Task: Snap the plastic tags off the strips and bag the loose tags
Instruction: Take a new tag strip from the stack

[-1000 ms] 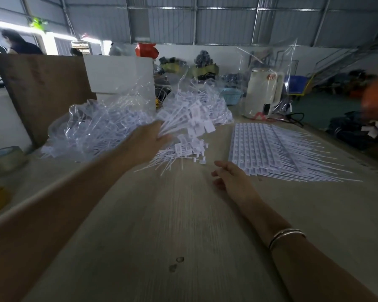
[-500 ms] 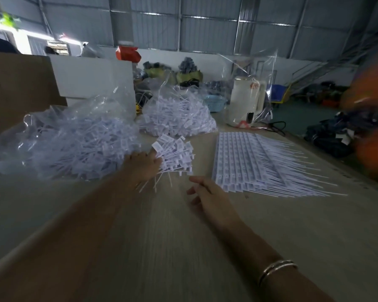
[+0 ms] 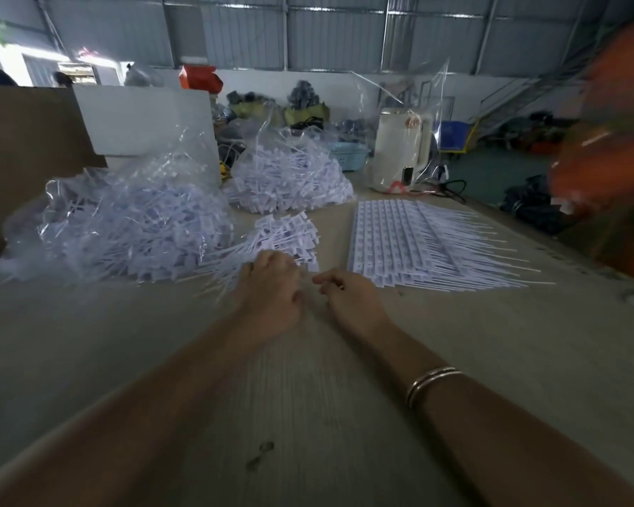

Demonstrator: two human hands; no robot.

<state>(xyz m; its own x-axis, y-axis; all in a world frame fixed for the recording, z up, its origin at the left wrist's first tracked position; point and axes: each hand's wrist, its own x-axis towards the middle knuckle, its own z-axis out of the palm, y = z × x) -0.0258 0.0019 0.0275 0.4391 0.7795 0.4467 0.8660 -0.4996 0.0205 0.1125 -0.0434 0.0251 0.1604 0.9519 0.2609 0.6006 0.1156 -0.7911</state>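
Wooden table (image 3: 454,360) in a dim warehouse carries two clear bags of loose tags – one (image 3: 125,228) at the far left, one (image 3: 290,181) behind the middle – and a flat sheet of strips (image 3: 410,243) toward the right edge. Since a second ago the left hand (image 3: 271,287) has drawn back from the bag; its fingers now clench a small bunch of tags (image 3: 286,236). The right hand (image 3: 348,298), loosely curled and grasping nothing, sits just beside it.

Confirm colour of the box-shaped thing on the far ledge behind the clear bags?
Red-orange box, clearest in the head view, above the big white block.
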